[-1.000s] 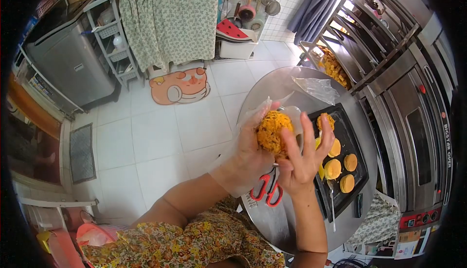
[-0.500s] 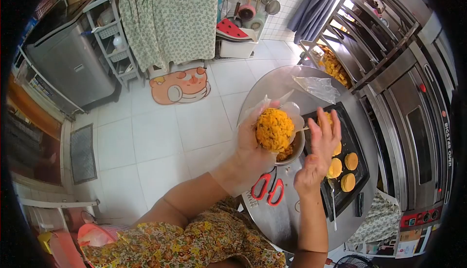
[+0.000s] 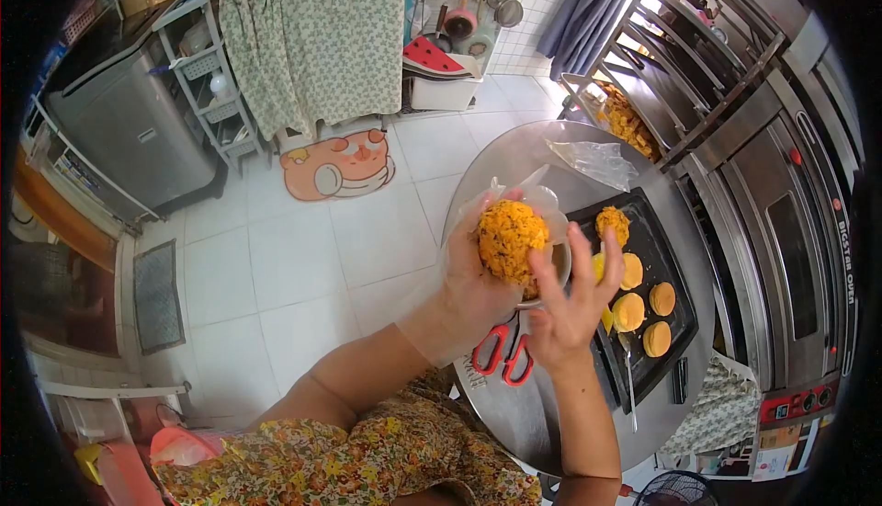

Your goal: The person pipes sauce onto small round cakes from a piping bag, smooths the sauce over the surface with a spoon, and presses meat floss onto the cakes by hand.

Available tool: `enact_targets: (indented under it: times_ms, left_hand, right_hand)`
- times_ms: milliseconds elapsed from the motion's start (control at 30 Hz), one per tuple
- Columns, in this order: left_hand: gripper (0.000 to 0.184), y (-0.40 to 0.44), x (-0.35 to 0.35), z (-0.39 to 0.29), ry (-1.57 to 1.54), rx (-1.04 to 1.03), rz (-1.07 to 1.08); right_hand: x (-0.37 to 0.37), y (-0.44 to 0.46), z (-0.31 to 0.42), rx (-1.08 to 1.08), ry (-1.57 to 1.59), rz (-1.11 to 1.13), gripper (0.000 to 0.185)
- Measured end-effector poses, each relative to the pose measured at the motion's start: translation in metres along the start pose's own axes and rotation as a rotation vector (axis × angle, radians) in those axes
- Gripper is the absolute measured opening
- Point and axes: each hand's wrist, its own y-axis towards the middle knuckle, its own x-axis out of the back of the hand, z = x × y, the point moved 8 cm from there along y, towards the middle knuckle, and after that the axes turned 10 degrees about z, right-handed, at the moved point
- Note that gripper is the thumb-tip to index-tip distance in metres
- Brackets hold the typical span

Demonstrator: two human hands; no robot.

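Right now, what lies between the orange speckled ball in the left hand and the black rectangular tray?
In the head view, the right hand and part of a round metal bowl show between them.

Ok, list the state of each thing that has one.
Left hand: gloved, cupping the ball
Right hand: fingers spread beside the ball
Ball: shaggy, held
Scissors: lying down, blades hidden
Bowl: mostly hidden
Tray: holding cakes
Cakes: one coated, others uncoated
Bag: crumpled
Oven: door shut
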Motion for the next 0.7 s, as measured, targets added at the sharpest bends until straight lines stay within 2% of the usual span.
enact_targets:
  times_ms: [67,133,200,267,300,333,400,433,500,533,633,700]
  left_hand:
    - [0.061,-0.002,0.000,0.018,-0.569,0.258,-0.104]
    - [0.052,-0.004,0.004,0.024,-0.427,0.231,-0.182]
    - [0.049,-0.003,-0.003,0.016,-0.390,0.128,-0.160]
    - [0.051,-0.001,-0.015,0.001,-0.479,0.033,-0.084]
    - [0.054,-0.001,-0.017,-0.001,-0.535,0.027,-0.064]
    - [0.059,-0.001,-0.010,0.006,-0.619,0.105,-0.079]
    - [0.069,-0.003,0.003,0.008,-0.336,0.037,-0.049]
    - [0.073,-0.006,0.000,0.000,0.031,-0.106,-0.005]
    - [0.078,-0.012,-0.008,-0.010,0.429,-0.239,0.061]
    - [0.079,-0.012,-0.008,-0.013,0.459,-0.231,0.082]
    - [0.081,-0.009,-0.011,-0.013,0.404,-0.250,0.150]
    - [0.082,-0.010,-0.012,-0.014,0.421,-0.252,0.167]
  right_hand:
    - [0.010,0.002,-0.012,-0.079,0.132,-0.082,0.056]
    - [0.010,0.006,-0.011,-0.060,0.122,-0.104,0.054]
    - [0.007,0.011,-0.005,-0.030,0.095,-0.090,0.053]
    - [0.000,0.013,0.000,-0.005,0.025,0.000,0.052]
    - [-0.001,0.014,0.000,0.008,0.027,0.013,0.051]
    - [-0.002,0.014,0.001,0.021,0.029,0.026,0.051]
    - [0.002,0.017,-0.004,0.010,0.104,-0.041,0.050]
    - [0.004,0.018,-0.006,0.002,0.142,-0.074,0.050]
    - [-0.001,0.023,0.002,0.048,0.026,0.015,0.050]
    - [-0.004,0.025,0.005,0.072,-0.033,0.059,0.049]
    - [0.008,0.028,-0.009,-0.019,0.190,-0.038,0.041]
    - [0.007,0.031,-0.011,-0.015,0.172,0.022,0.035]
